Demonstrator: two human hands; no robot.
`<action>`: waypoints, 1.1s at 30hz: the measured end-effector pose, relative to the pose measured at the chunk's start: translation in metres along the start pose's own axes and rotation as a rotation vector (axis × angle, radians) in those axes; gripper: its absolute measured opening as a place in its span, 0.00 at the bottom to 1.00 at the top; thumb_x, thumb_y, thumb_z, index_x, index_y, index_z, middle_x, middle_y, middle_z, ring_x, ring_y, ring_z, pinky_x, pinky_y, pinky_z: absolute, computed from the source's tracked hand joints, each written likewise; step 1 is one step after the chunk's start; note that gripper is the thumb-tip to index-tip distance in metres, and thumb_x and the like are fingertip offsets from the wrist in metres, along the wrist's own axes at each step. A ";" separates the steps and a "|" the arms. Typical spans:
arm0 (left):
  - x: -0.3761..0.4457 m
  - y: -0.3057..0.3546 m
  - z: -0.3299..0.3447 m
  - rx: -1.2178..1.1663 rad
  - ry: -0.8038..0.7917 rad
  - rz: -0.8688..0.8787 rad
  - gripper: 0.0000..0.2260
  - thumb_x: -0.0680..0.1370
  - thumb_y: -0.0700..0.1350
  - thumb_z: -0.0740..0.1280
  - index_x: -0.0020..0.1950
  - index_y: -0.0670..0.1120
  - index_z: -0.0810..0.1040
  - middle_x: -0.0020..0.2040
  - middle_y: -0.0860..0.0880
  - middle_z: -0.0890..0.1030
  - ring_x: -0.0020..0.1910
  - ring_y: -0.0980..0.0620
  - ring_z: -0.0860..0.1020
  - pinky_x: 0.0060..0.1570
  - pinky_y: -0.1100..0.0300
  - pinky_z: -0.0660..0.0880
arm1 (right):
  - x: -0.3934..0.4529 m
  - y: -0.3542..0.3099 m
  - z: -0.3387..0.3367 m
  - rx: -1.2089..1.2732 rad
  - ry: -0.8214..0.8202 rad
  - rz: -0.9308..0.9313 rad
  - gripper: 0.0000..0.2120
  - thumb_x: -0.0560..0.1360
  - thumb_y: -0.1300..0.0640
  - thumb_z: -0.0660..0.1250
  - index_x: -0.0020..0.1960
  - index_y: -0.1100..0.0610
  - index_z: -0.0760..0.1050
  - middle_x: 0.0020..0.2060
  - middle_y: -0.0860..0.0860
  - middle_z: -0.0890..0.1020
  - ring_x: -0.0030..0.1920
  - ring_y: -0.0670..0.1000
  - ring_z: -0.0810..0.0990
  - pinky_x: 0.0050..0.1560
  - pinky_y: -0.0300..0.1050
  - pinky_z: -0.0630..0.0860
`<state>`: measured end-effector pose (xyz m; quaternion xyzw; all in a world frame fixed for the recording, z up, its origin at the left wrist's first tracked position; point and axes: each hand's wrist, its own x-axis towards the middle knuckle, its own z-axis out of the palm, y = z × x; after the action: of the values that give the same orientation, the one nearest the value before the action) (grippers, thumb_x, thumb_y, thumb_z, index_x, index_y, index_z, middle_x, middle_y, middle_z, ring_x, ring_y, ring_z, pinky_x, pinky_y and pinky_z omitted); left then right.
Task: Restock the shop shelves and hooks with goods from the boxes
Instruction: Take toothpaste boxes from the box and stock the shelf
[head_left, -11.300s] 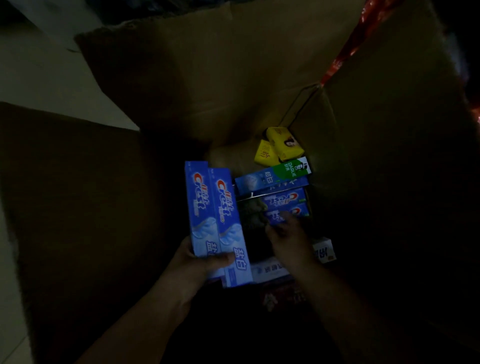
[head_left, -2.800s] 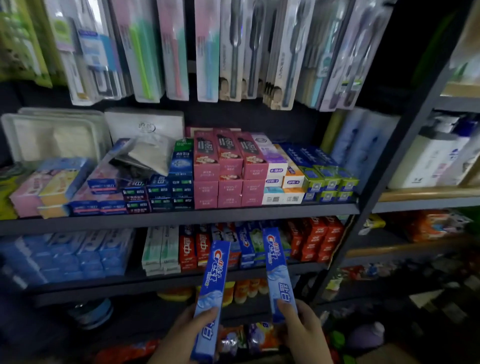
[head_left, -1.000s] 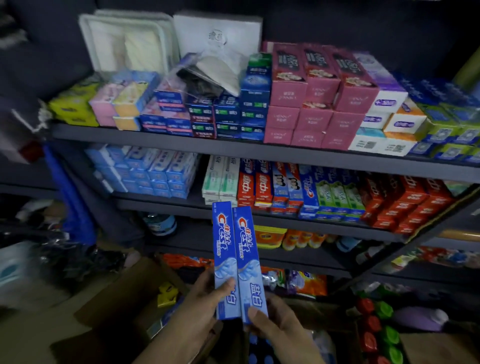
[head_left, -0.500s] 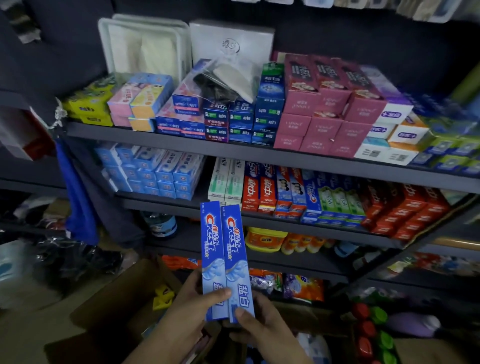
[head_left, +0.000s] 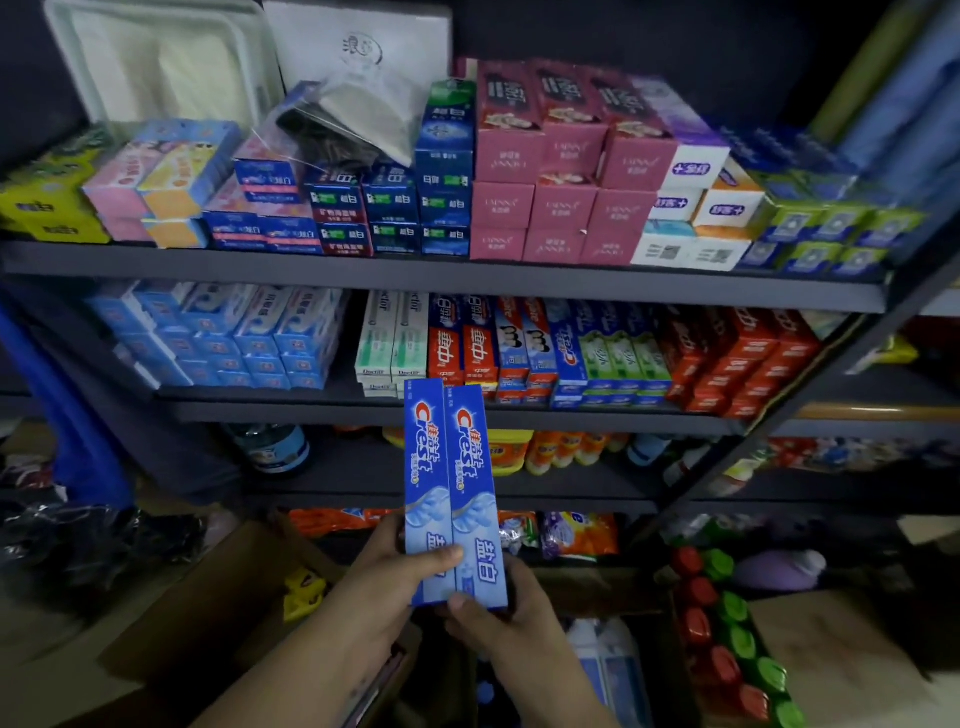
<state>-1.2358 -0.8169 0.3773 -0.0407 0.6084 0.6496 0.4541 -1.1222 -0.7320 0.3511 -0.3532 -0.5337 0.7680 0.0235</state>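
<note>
Both hands were clamped on two blue Crest toothpaste boxes (head_left: 451, 483), left hand (head_left: 387, 582) and right hand (head_left: 506, 618), upright below the toothpaste shelf (head_left: 441, 410).

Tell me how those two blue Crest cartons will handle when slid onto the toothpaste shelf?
The two Crest cartons look like stiff, flat-sided card, so they probably won't flop or roll. Held only at their lower ends by the left hand and right hand, they may splay apart. The glossy faces could slip against each other.
</note>
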 end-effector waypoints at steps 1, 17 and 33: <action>0.001 -0.001 0.001 0.007 -0.008 -0.001 0.21 0.71 0.32 0.71 0.62 0.44 0.74 0.51 0.42 0.84 0.50 0.40 0.83 0.52 0.42 0.78 | 0.001 0.003 -0.002 -0.002 0.024 -0.006 0.26 0.64 0.55 0.79 0.58 0.49 0.73 0.48 0.50 0.85 0.51 0.51 0.84 0.58 0.54 0.78; 0.003 -0.012 0.028 -0.020 -0.107 -0.048 0.26 0.66 0.34 0.73 0.63 0.46 0.73 0.53 0.41 0.84 0.51 0.40 0.83 0.50 0.44 0.79 | -0.010 0.016 -0.023 0.072 0.061 -0.075 0.47 0.48 0.33 0.78 0.63 0.49 0.71 0.50 0.44 0.84 0.54 0.46 0.82 0.61 0.50 0.77; -0.001 -0.032 0.023 -0.015 -0.046 -0.088 0.23 0.68 0.30 0.72 0.60 0.44 0.74 0.50 0.40 0.84 0.49 0.39 0.83 0.49 0.44 0.79 | -0.011 0.034 -0.028 0.089 0.085 0.022 0.33 0.59 0.51 0.81 0.60 0.54 0.73 0.45 0.49 0.86 0.49 0.51 0.84 0.58 0.51 0.78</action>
<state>-1.2034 -0.8036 0.3591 -0.0557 0.5907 0.6343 0.4957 -1.0864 -0.7288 0.3230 -0.3901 -0.4934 0.7755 0.0536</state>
